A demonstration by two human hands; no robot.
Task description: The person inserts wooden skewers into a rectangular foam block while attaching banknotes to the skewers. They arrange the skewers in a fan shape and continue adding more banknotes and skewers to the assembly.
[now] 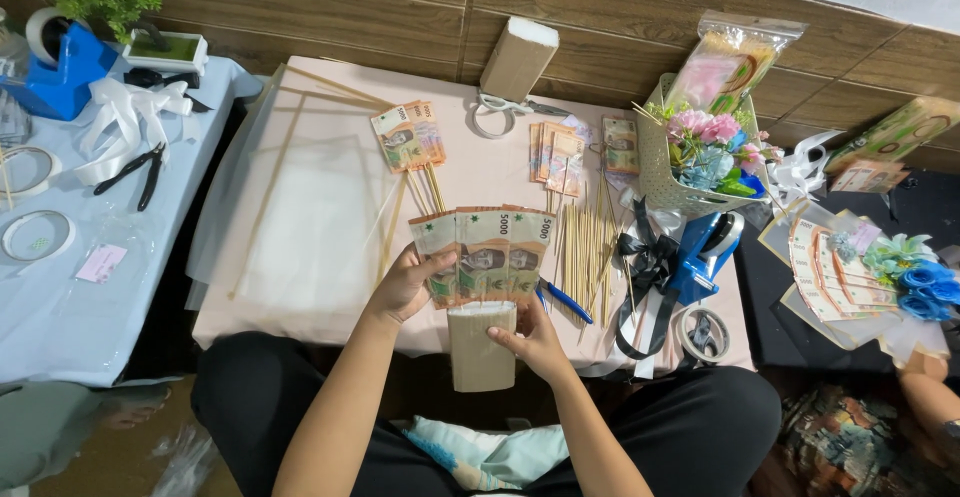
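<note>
So the person sits on the floor at a low table covered in a pale pink cloth, right in the middle of the frame, with a wood-plank wall behind it. The left hand is pinched shut on the edge of a fan of banknotes, thumb across the front, while the right hand is closed around a brown cardboard block sitting just below the fan, touching it, at lower centre. Just right of the hands lies a bundle of bamboo skewers with a blue pen beside it. Further up the table, more notes taped to sticks lie flat, and scissors sit near the top edge. At the right of the table there's a white basket of fake flowers and a blue tape dispenser with black ribbon next to it. At the left of the frame, a second table with a light blue cloth holds pliers, tape rolls and white ribbon.
</note>
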